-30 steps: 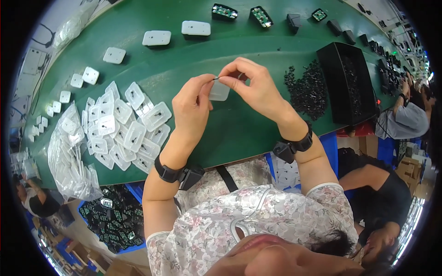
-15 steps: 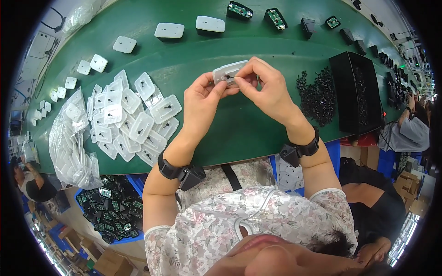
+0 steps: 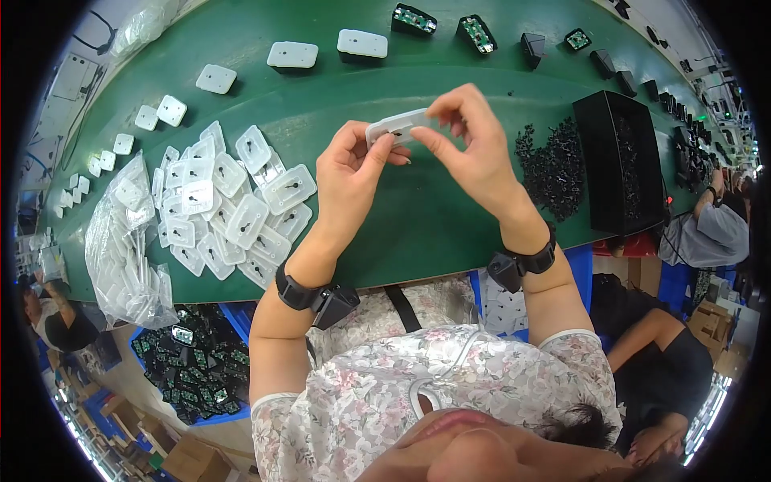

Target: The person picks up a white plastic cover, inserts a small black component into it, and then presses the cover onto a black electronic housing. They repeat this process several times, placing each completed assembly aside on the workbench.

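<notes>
White plastic cover (image 3: 399, 126) between fingers (image 3: 377, 151) of both hands.

I saw a green bench (image 3: 418, 217), white plastic covers (image 3: 233, 205), a black tray (image 3: 622, 161), black wristbands (image 3: 309, 293), and a floral blouse (image 3: 426, 386).

Green table (image 3: 418, 217) bears white covers (image 3: 233, 209), black parts (image 3: 554, 165), black tray (image 3: 618, 161)

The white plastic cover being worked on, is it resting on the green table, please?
No, both the left hand and right hand hold the white plastic cover up above the green table.
</notes>
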A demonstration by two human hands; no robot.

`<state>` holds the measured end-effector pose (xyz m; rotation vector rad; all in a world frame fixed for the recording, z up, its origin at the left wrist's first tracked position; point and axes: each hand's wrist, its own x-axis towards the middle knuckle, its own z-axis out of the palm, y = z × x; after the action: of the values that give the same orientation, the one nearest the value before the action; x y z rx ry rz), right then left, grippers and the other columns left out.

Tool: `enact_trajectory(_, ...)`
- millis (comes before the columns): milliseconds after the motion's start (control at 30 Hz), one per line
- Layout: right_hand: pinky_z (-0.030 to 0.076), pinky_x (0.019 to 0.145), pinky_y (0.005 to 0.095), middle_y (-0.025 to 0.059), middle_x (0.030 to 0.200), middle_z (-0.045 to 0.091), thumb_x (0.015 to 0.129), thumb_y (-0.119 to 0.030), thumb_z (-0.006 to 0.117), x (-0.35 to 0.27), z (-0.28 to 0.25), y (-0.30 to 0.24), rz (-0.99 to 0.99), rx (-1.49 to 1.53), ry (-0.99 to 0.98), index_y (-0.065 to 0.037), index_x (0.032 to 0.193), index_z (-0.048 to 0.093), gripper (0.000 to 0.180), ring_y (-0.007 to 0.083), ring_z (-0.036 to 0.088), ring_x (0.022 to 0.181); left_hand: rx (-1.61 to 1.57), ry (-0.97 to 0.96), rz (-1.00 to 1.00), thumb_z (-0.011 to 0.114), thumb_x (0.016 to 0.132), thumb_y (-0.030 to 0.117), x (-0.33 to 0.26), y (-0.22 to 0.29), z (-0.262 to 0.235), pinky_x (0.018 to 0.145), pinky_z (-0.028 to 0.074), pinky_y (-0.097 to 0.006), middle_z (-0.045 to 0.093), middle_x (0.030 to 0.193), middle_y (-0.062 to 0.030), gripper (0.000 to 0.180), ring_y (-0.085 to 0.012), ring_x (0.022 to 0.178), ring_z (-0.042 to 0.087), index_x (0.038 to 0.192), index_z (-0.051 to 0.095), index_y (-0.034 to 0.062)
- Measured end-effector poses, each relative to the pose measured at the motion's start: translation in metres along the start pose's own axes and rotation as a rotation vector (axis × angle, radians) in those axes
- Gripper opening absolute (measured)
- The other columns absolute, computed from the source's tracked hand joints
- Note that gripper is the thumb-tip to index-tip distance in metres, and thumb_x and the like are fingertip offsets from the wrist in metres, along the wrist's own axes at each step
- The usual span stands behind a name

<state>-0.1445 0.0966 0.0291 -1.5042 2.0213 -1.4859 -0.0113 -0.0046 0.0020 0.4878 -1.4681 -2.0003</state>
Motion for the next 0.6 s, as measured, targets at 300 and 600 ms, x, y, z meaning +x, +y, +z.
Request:
enact_trajectory(300, 0.036, 0.056, 0.0201, -0.0010, 0.076, 0.054, 0.077, -0.012, 0.073, 0.006, -0.011, 0.001, 0.305, 0.117, -0.256, -0.004, 0.080, 0.057, 0.019, 0.0053, 0.044, 0.064, 0.088, -0.093, 0.021, 0.056, 0.090, 0.004, -0.003, -0.006, -0.003, 0.070, 0.052, -0.024, 0.062, 0.089, -0.0095, 0.010, -0.0154, 0.076, 0.064, 0.095, 0.055, -0.0044)
enact_trajectory(600, 0.045, 0.068, 0.0228, 0.0014, 0.087, 0.056, 0.078, -0.017, 0.073, 0.025, 0.001, 0.033, 0.273, 0.338, -0.231, -0.003, 0.097, 0.057, 0.029, 0.0066, 0.051, 0.074, 0.043, 0.042, -0.157, 0.047, 0.093, 0.004, 0.012, -0.003, -0.014, 0.062, 0.052, -0.026, 0.063, 0.085, -0.0112, 0.010, -0.0159, 0.068, 0.064, 0.096, 0.052, -0.0049)
